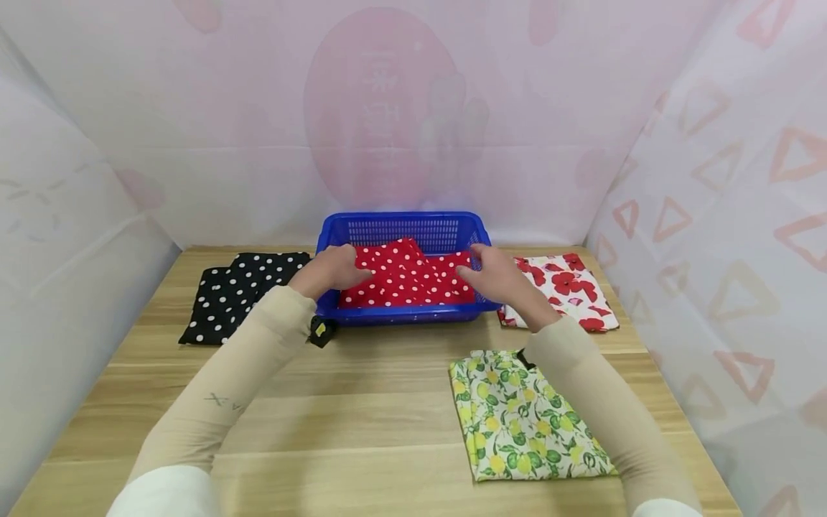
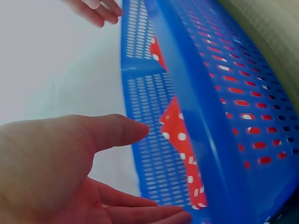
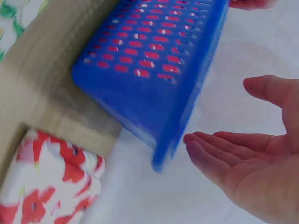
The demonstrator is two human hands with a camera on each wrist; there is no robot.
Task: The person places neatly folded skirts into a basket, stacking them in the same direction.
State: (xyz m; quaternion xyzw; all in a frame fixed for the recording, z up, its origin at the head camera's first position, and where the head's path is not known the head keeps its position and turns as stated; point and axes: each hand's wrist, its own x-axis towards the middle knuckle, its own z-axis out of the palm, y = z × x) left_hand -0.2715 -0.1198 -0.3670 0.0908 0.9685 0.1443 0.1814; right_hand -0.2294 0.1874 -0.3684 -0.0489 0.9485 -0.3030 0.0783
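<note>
Left grip (image 1: pixel 332 270) and right grip (image 1: pixel 499 276) spread, at end edges of blue basket (image 1: pixel 413 314), red dotted cloth (image 1: pixel 408 278) inside, tabletop (image 1: pixel 362 409) in front

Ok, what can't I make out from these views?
Head view: most of the floor of the blue basket, under the red polka-dot cloth.
Head view: part of the black polka-dot cloth, behind the left sleeve.
Right wrist view: most of the left hand, cut off by the top edge.

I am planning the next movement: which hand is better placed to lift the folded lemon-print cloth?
Probably the right hand: empty, forearm above the lemon-print cloth. The left hand is farther, at the left end of the blue basket.
</note>
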